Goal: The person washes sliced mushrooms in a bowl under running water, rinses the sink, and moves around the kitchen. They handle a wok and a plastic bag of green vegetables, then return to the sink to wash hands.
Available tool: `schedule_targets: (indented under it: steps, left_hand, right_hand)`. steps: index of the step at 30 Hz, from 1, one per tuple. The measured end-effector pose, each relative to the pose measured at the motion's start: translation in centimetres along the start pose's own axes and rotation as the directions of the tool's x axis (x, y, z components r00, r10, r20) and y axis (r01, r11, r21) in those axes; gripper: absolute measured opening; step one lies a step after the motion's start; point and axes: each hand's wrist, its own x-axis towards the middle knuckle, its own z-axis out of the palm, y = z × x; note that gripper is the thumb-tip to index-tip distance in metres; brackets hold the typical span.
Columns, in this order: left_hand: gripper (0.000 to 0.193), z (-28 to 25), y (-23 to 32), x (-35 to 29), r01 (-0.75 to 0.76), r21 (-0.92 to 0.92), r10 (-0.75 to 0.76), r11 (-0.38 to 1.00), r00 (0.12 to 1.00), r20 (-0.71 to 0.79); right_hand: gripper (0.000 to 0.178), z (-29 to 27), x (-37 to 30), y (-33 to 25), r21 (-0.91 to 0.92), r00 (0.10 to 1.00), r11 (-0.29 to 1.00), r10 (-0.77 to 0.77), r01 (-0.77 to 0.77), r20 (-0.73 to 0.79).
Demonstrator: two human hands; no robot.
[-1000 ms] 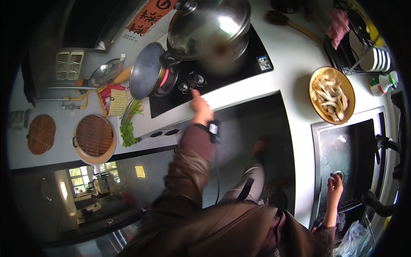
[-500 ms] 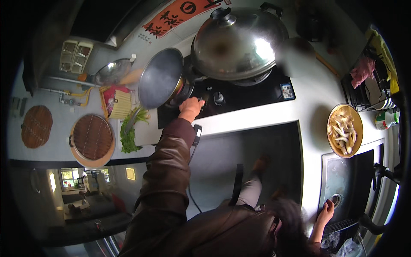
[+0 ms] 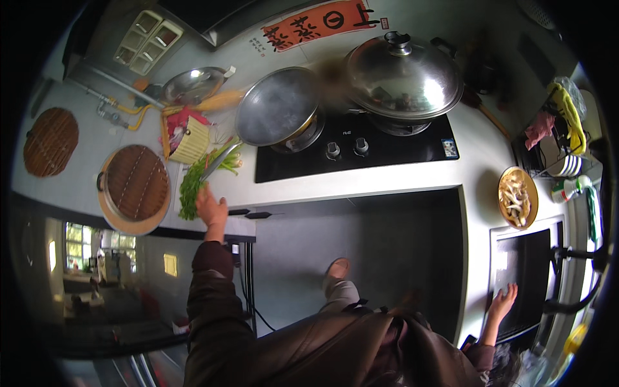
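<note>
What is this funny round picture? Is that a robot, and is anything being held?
No robot here! Someone wears a wide camera on their head, pointing down, which makes straight edges look bendy. You see their own arms in shiny brown sleeves. Their bare left hand is open near the leafy green vegetables and a long silver metal tool; I can't tell whether it touches either. Their bare right hand is open by the black sink. Neither grip clearly holds anything. On the black glass stove stand a round dark metal pan and a big silver pan with a domed lid. On the white counter is a yellow-brown bowl of pale food pieces.
</note>
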Motion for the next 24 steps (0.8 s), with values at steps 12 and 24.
schedule_targets:
  steps: [12, 24]
  left_hand:
    - [0.059, 9.8, -11.1, 17.1, -0.133, -0.438, 0.319, 0.889, 0.867, 0.384]
    - [0.042, 7.6, -8.7, 13.2, -0.063, -0.601, 0.279, 0.797, 0.921, 0.273]
  right_hand:
    - [0.025, -2.5, -11.4, -19.9, 0.661, 0.947, 0.713, 0.321, -0.234, -0.011]
    - [0.008, -4.3, 7.5, -41.2, 0.522, 0.966, 0.816, -0.251, 0.246, -0.063]
